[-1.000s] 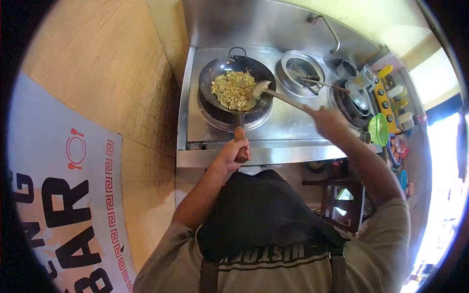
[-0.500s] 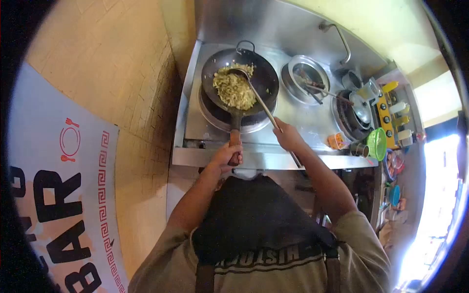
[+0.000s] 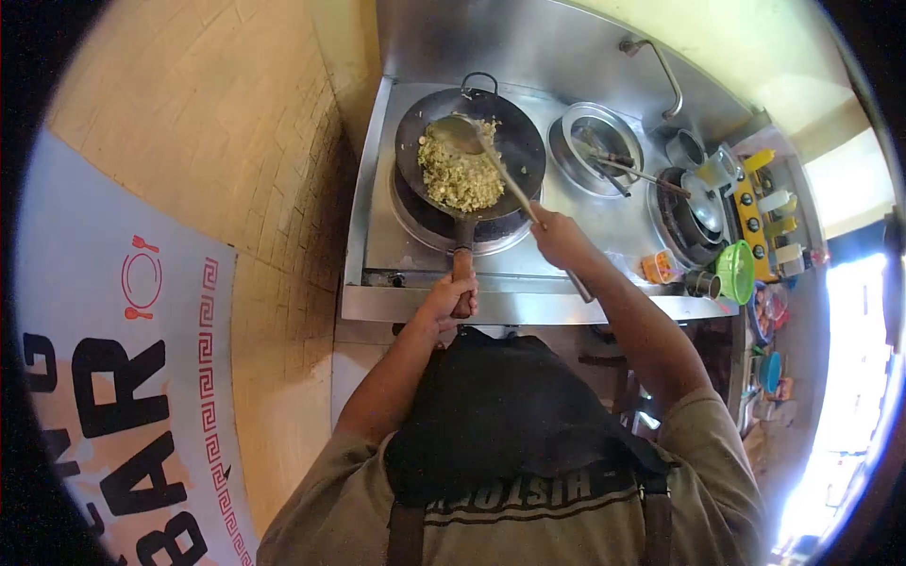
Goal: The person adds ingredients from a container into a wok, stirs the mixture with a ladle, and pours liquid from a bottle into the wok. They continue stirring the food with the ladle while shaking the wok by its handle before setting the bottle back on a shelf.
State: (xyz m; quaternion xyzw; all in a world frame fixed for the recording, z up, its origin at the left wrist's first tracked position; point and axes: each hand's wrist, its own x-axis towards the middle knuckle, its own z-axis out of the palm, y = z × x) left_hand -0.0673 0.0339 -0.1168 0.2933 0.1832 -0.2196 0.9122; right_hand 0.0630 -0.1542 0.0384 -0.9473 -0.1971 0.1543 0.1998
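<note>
Wok (image 3: 521,141), one, in left hand (image 3: 453,297); ladle (image 3: 457,133), one, in right hand (image 3: 557,238).

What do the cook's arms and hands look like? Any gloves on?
No gloves. The left hand and the right hand are bare, and so are both forearms. Short greyish-olive T-shirt sleeves cover only the upper arms. I can't see a watch or bracelet on either wrist.

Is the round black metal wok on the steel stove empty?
No, the round black metal wok holds a heap of yellowish fried food, and the long metal ladle dips into it.
</note>
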